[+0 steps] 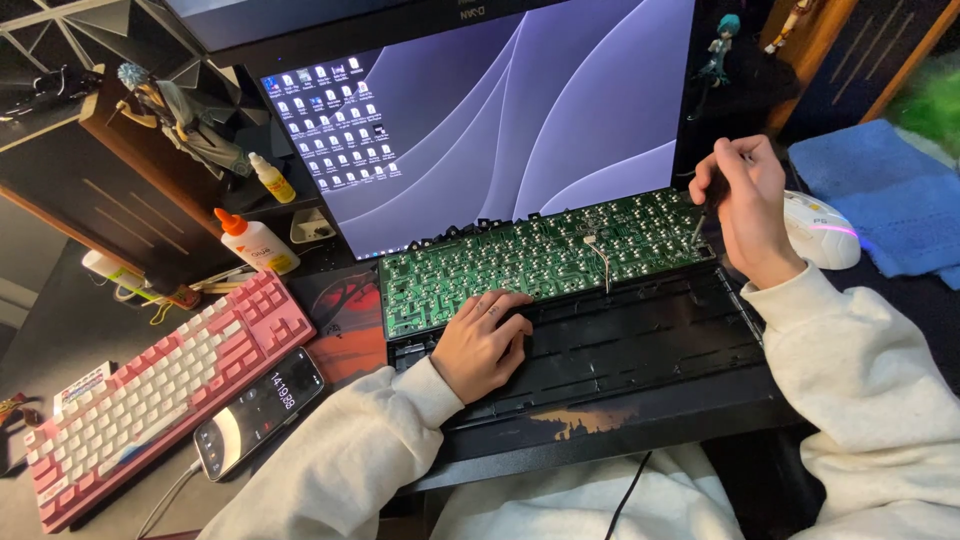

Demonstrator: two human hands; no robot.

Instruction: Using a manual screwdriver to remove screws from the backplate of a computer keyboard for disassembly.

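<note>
A: Head camera looks down on an opened black keyboard case (640, 350) in the middle of the frame, with the green circuit board (530, 255) tilted up along its far edge, solder side showing.

B: Where are the hands?

A: The left hand (485, 340) rests at the board's lower left corner, fingers curled loosely and pressing flat on the board's near edge and the case; it grips nothing. The right hand (745, 205), at the right of the frame, is closed around a dark-handled screwdriver (708, 205) whose tip meets the board's right end.

B: So how would you do that well?

A: I'd judge that the tool should stand straight over its spot, since a slanted tip could slip across the solder joints. The left hand does well to pin the board so it cannot rock. A thin pale cable (600, 262) runs from the board's middle down toward the case, so the board shouldn't be lifted further without minding it.

B: Anything crowding the work?

A: A white mouse (822, 230) lies just beside the right wrist on a blue cloth (890, 190). At lower left, a pink and white keyboard (150, 395) and a phone (258, 412) lie well apart from the board. Two glue bottles (255, 240) stand at upper left, and the monitor (480, 110) rises just behind the board.
</note>
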